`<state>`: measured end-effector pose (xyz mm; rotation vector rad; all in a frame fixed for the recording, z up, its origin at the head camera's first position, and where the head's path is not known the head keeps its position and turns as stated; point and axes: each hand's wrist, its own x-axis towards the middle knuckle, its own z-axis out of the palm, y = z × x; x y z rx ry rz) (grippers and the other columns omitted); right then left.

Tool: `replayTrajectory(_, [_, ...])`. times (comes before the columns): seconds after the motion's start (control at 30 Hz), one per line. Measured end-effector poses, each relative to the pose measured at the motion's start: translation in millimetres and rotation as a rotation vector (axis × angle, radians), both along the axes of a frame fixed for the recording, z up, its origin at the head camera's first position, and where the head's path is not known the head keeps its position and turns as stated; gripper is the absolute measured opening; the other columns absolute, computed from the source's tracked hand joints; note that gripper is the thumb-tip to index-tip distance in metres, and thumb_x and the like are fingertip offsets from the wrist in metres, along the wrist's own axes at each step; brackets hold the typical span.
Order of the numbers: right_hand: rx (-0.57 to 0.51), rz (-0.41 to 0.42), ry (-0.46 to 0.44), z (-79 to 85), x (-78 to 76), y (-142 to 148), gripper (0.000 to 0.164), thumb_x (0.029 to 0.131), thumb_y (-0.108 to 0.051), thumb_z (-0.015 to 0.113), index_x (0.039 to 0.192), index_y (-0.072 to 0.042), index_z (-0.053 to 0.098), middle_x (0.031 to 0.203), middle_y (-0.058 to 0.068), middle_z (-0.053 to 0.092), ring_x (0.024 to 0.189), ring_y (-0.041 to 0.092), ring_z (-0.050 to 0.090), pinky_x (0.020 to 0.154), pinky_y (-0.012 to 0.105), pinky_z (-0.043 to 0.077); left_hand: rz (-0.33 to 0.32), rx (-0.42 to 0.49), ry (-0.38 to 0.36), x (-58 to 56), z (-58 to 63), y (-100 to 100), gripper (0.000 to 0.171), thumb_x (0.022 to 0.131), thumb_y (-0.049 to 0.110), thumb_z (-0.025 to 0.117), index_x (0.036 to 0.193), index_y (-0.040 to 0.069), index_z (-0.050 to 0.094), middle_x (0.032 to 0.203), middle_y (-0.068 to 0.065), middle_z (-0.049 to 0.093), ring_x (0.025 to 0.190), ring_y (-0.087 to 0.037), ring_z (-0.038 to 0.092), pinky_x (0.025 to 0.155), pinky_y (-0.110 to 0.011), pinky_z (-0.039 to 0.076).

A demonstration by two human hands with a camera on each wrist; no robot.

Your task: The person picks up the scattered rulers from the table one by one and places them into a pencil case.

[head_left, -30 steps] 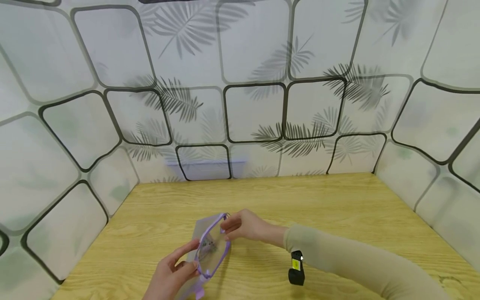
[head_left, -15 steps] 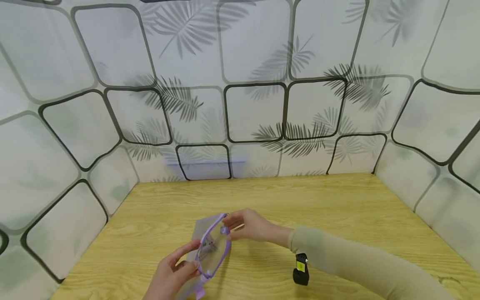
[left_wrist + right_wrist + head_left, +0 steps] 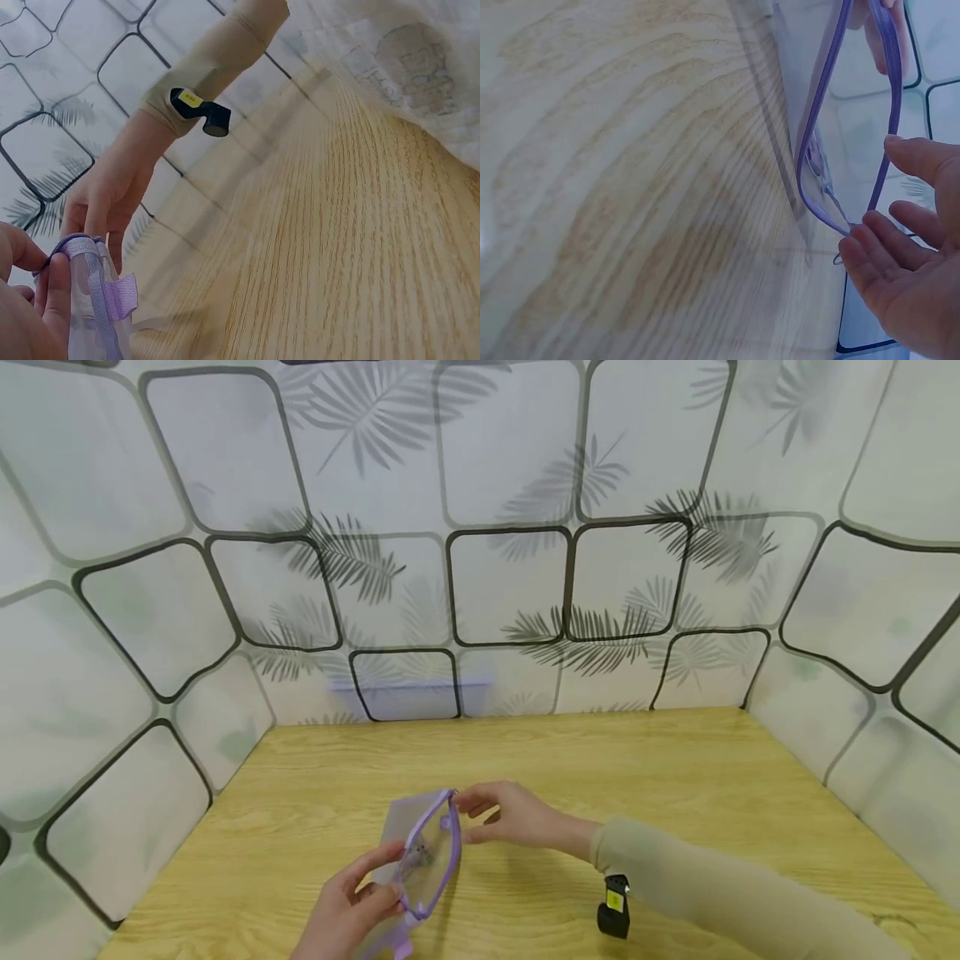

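Note:
A see-through pouch with purple zipper edging (image 3: 456, 852) stands on the table, its mouth spread wide. Near its close end, my left hand (image 3: 352, 893) pinches the rim between thumb and fingers; the left wrist view shows this grip beside a purple fabric tab (image 3: 121, 296). At the far end is my right hand (image 3: 513, 814), fingers loosely bent. In the right wrist view its thumb and fingertips (image 3: 877, 247) lie at the purple edge, with nothing gripped. Something small with dark marks (image 3: 420, 853) shows through the pouch; whether it is a print or an object I cannot tell.
A wooden table (image 3: 600, 760) carries the pouch. Patterned fabric walls (image 3: 510, 585) enclose it at the back and sides. A black device with a yellow label (image 3: 614, 906) is strapped at the right wrist. White printed cloth (image 3: 420, 67) fills a corner of the left wrist view.
My right hand has drawn back slightly to the right from the pouch's far rim, uncovering a small purple tab. The left hand keeps its hold with hardly any movement.

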<state>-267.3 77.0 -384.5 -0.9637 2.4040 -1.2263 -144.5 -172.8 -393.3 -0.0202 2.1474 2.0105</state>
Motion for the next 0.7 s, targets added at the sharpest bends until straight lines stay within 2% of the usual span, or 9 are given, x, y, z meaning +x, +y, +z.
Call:
replayTrajectory(0.07, [0.005,0.008,-0.002,-1.0,2.2,3.1,0.05,0.09,-0.019,0.073,0.136,-0.005,0.057,0.13,0.015,0.064,0.118,0.03,0.062,0.09,0.03,0.058,-0.012,0.001,0.002,-0.8,-0.2,-0.3,0.06,0.092,0.009,0.062,0.147,-0.004,0.04,0.132,-0.014,0.055,0.08,-0.008,0.063,0.086,-0.027,0.06])
replayTrajectory(0.23, [0.04,0.023,0.004,-4.0,6.4,13.2,0.052,0.092,-0.021,0.071,0.139,-0.006,0.054,0.134,0.015,0.06,0.121,0.03,0.059,0.093,0.034,0.057,-0.059,0.013,0.001,-3.1,0.0,-0.5,0.061,0.093,0.009,0.061,0.148,-0.005,0.038,0.131,-0.015,0.053,0.079,-0.007,0.062,0.086,-0.027,0.06])
replayTrajectory(0.3, [0.045,0.015,0.016,-4.9,6.5,17.6,0.052,0.093,-0.022,0.069,0.14,-0.007,0.053,0.136,0.015,0.06,0.122,0.03,0.058,0.094,0.033,0.056,-0.069,0.016,0.001,-3.6,0.1,-0.2,0.061,0.094,0.009,0.061,0.148,-0.006,0.038,0.139,-0.016,0.047,0.079,-0.006,0.061,0.087,-0.028,0.06])
replayTrajectory(0.53, [0.03,-0.006,0.107,-5.4,9.0,33.6,0.049,0.097,-0.029,0.064,0.14,-0.008,0.053,0.133,0.015,0.062,0.121,0.033,0.059,0.092,0.032,0.057,-0.124,0.018,0.037,-5.8,-0.5,1.0,0.061,0.094,0.007,0.059,0.147,-0.01,0.035,0.145,-0.031,0.037,0.078,-0.006,0.063,0.083,-0.025,0.06])
replayTrajectory(0.7, [0.036,-0.034,0.129,-3.2,18.0,44.1,0.045,0.1,-0.031,0.058,0.141,-0.011,0.053,0.136,0.013,0.061,0.123,0.032,0.058,0.094,0.034,0.056,-0.153,0.006,0.053,-9.0,-0.2,3.2,0.06,0.094,0.005,0.06,0.147,-0.009,0.036,0.141,-0.031,0.038,0.076,-0.006,0.062,0.079,-0.025,0.06])
